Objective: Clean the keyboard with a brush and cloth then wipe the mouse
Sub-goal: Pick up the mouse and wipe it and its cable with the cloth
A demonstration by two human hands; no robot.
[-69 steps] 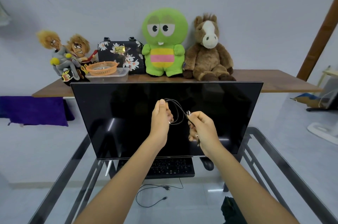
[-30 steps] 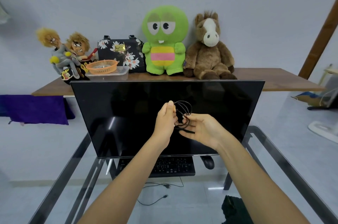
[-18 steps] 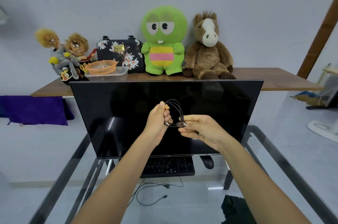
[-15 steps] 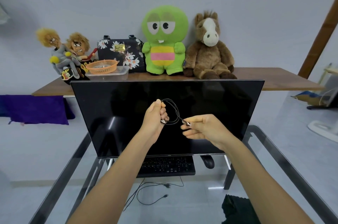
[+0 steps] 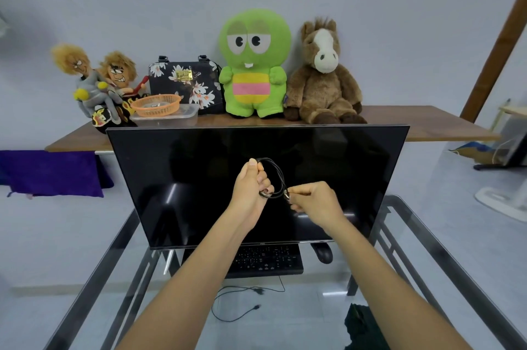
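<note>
A black keyboard (image 5: 268,259) lies on the glass desk under the dark monitor (image 5: 199,178), partly hidden by my left forearm. A black mouse (image 5: 322,252) sits just right of it. In front of the screen my left hand (image 5: 251,188) grips a coiled black cable (image 5: 278,175). My right hand (image 5: 315,202) pinches the cable's metal plug end beside the coil. A dark cloth (image 5: 362,327) lies at the desk's near right edge. No brush is visible.
The glass desk (image 5: 445,249) has dark metal rails. Another thin cable (image 5: 242,304) lies below the keyboard. Behind the monitor a wooden shelf (image 5: 413,124) holds plush toys, a floral bag and an orange basket (image 5: 155,104).
My hands have kept coiling the cable in front of the screen. The right hand shifted from cupping the loops to pinching the plug end, and both hands drew slightly apart.
</note>
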